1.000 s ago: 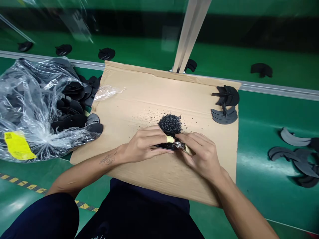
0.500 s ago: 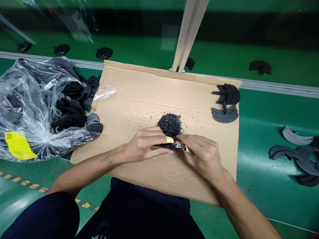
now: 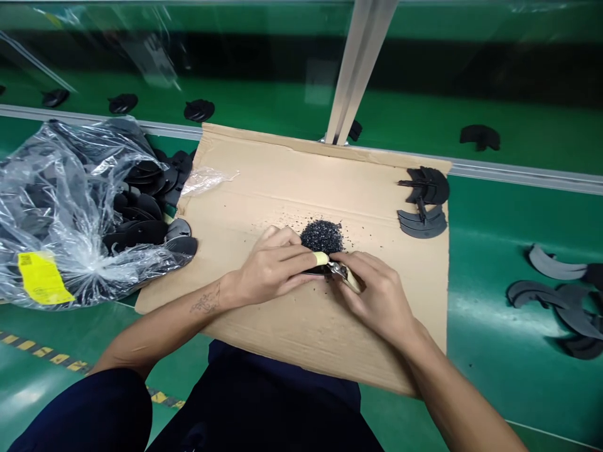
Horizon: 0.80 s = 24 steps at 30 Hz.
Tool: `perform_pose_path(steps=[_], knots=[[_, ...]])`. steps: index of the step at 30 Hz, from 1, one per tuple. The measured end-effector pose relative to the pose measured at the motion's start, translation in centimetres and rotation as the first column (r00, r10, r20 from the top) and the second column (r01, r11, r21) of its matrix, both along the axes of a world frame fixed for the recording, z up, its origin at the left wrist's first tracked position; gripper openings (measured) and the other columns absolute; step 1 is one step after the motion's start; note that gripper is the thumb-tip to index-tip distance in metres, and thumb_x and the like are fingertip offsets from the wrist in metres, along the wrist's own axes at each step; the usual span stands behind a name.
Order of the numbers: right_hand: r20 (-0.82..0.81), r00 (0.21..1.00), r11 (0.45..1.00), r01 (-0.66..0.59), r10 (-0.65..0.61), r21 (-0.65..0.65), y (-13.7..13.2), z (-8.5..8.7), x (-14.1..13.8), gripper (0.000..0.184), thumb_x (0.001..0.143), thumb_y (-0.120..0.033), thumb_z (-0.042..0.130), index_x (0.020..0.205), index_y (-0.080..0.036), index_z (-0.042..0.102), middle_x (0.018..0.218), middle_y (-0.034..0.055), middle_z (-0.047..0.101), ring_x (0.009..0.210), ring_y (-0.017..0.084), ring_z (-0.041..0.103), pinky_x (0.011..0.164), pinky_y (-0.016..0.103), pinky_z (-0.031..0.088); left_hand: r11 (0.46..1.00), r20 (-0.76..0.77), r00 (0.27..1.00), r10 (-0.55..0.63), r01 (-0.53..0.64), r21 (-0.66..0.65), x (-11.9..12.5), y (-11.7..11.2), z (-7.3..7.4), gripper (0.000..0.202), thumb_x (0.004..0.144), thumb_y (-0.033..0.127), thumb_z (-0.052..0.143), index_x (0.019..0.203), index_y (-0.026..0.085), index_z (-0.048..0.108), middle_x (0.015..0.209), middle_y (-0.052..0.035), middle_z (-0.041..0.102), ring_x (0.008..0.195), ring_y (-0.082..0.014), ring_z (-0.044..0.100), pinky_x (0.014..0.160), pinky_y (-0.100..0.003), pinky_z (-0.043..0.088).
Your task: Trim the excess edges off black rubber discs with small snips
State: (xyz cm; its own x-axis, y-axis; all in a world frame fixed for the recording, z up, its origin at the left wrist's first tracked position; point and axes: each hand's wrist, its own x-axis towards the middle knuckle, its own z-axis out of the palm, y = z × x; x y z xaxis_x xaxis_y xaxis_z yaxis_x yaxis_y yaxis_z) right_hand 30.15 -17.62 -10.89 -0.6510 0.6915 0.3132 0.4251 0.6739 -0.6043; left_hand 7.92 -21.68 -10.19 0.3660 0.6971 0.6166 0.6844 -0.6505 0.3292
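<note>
My left hand (image 3: 273, 267), a yellow cot on one fingertip, is closed on a flat black plastic part (image 3: 316, 270) held low over a brown cardboard sheet (image 3: 292, 182). My right hand (image 3: 377, 292) grips a small metal cutter with pale handles (image 3: 343, 274), its tip at the part's edge. Just beyond both hands lies a small heap of black plastic shavings (image 3: 322, 235).
A clear plastic bag of black parts with a yellow label (image 3: 70, 207) lies at the left. Trimmed black pieces (image 3: 424, 201) sit on the cardboard's right edge, with more on the green table (image 3: 560, 295) at the right. A grey metal post (image 3: 358, 63) rises behind; black parts lie on the far belt.
The view has tilted slightly, so everything sits a little lower. My hands stay together on the part and cutter, with only small finger shifts.
</note>
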Motion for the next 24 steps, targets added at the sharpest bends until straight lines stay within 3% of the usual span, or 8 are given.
perform_pose_path(steps=[4, 7, 11, 14, 16, 19, 21, 24], knots=[[-0.141, 0.988, 0.992, -0.078, 0.063, -0.104, -0.2, 0.8, -0.2, 0.021, 0.092, -0.026, 0.066, 0.112, -0.021, 0.067, 0.094, 0.0075, 0.075, 0.08, 0.021, 0.069, 0.072, 0.033, 0.055, 0.994, 0.183, 0.98, -0.081, 0.092, -0.052, 0.0, 0.0, -0.2, 0.017, 0.093, 0.027, 0.069, 0.103, 0.014, 0.065, 0.083, -0.0043, 0.073, 0.073, -0.0131, 0.067, 0.07, -0.027, 0.055], [-0.109, 0.99, 0.992, -0.076, 0.087, 0.099, -0.4, 0.9, -0.2, 0.014, 0.093, -0.016, 0.06, 0.104, -0.02, 0.068, 0.082, 0.0055, 0.072, 0.071, 0.018, 0.064, 0.064, 0.032, 0.048, 0.988, 0.198, 0.97, -0.139, 0.148, -0.034, 0.1, -0.1, -0.3, 0.013, 0.096, 0.024, 0.063, 0.104, 0.014, 0.063, 0.091, -0.0062, 0.075, 0.084, -0.0145, 0.071, 0.077, -0.028, 0.06], [0.0, 0.996, 0.905, -0.082, 0.09, 0.416, -0.5, 0.6, -0.1, 0.019, 0.092, -0.008, 0.055, 0.1, -0.019, 0.067, 0.077, 0.0048, 0.071, 0.065, 0.017, 0.057, 0.058, 0.033, 0.038, 0.998, -0.101, 0.993, -0.057, 0.056, -0.007, 0.3, -0.3, 0.0, 0.01, 0.098, 0.011, 0.054, 0.102, 0.014, 0.063, 0.095, -0.0065, 0.074, 0.081, -0.015, 0.068, 0.069, -0.027, 0.056], [-0.072, 0.985, 0.929, -0.12, 0.154, 0.35, -0.5, 0.6, -0.1, 0.015, 0.091, -0.011, 0.06, 0.102, -0.019, 0.067, 0.073, 0.0036, 0.068, 0.063, 0.017, 0.057, 0.057, 0.033, 0.04, 0.999, -0.247, 0.969, -0.008, -0.001, -0.036, 0.3, -0.3, -0.2, 0.013, 0.098, 0.009, 0.052, 0.104, 0.013, 0.063, 0.088, -0.0057, 0.072, 0.078, -0.0157, 0.064, 0.068, -0.028, 0.053], [-0.19, 0.971, 0.969, -0.103, 0.147, 0.225, -0.4, 0.6, -0.1, 0.017, 0.09, -0.013, 0.064, 0.105, -0.02, 0.067, 0.074, 0.0029, 0.068, 0.063, 0.017, 0.06, 0.059, 0.033, 0.044, 0.996, -0.168, 0.985, -0.023, 0.009, -0.085, 0.2, -0.3, -0.3, 0.018, 0.097, 0.007, 0.05, 0.108, 0.013, 0.062, 0.091, -0.0065, 0.071, 0.083, -0.0161, 0.065, 0.073, -0.028, 0.054], [-0.32, 0.948, 0.997, 0.024, 0.001, 0.076, 0.0, 0.6, 0.1, 0.019, 0.089, -0.014, 0.065, 0.105, -0.022, 0.068, 0.079, 0.004, 0.07, 0.066, 0.018, 0.063, 0.063, 0.034, 0.049, 0.977, 0.081, 0.995, -0.065, 0.08, -0.198, -0.1, -0.1, -0.4, 0.021, 0.094, 0.005, 0.05, 0.109, 0.014, 0.062, 0.093, -0.0066, 0.071, 0.086, -0.0157, 0.066, 0.075, -0.029, 0.056], [-0.292, 0.953, 0.994, 0.097, -0.076, 0.058, 0.4, 0.5, 0.3, 0.019, 0.089, -0.014, 0.063, 0.105, -0.023, 0.068, 0.08, 0.0043, 0.07, 0.067, 0.019, 0.063, 0.063, 0.034, 0.049, 0.951, 0.242, 0.966, -0.087, 0.153, -0.268, -0.2, -0.1, -0.1, 0.017, 0.093, 0.007, 0.055, 0.106, 0.015, 0.063, 0.092, -0.0065, 0.072, 0.085, -0.0145, 0.067, 0.073, -0.027, 0.056], [-0.124, 0.991, 0.986, 0.078, -0.06, 0.149, 0.8, 0.2, 0.6, 0.018, 0.09, -0.013, 0.06, 0.105, -0.021, 0.068, 0.08, 0.0057, 0.071, 0.07, 0.02, 0.063, 0.063, 0.034, 0.046, 0.908, 0.418, 0.903, -0.099, 0.253, -0.332, 0.0, -0.3, 0.2, 0.011, 0.093, 0.012, 0.062, 0.103, 0.015, 0.063, 0.092, -0.007, 0.073, 0.083, -0.0132, 0.07, 0.073, -0.024, 0.056]])
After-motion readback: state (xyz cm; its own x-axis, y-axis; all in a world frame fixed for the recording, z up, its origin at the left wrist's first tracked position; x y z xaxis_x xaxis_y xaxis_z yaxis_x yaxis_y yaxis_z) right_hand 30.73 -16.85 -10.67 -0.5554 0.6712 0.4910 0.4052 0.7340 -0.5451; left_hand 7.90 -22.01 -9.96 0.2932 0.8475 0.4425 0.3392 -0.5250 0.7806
